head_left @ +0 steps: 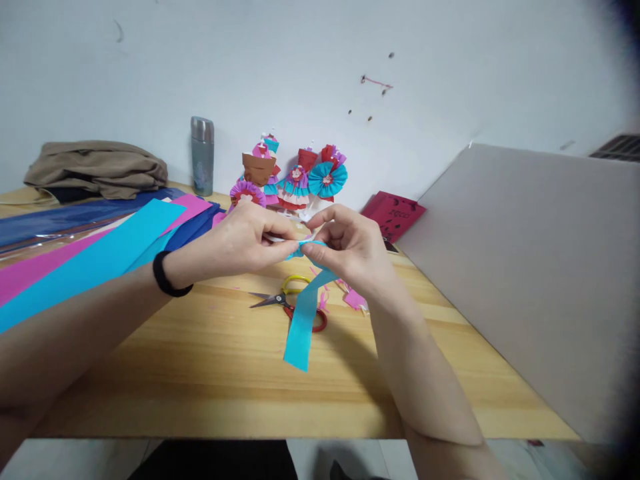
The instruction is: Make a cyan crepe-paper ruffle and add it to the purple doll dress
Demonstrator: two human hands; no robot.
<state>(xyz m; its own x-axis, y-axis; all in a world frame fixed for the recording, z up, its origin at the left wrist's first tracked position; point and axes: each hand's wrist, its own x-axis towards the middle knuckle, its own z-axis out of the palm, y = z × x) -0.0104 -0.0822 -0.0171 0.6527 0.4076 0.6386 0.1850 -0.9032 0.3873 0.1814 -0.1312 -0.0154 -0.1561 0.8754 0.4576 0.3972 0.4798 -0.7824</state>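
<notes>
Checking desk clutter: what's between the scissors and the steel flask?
In the head view, the left hand pinching the blue strip crosses that stretch.

Both forearms are bare, with no sleeves showing as far up as the frame reaches. The left hand [240,243] has a plain black band [167,277] snug around its wrist, narrow and smooth, without visible markings. The right hand [350,247] wears nothing: no ring, watch or band.
</notes>
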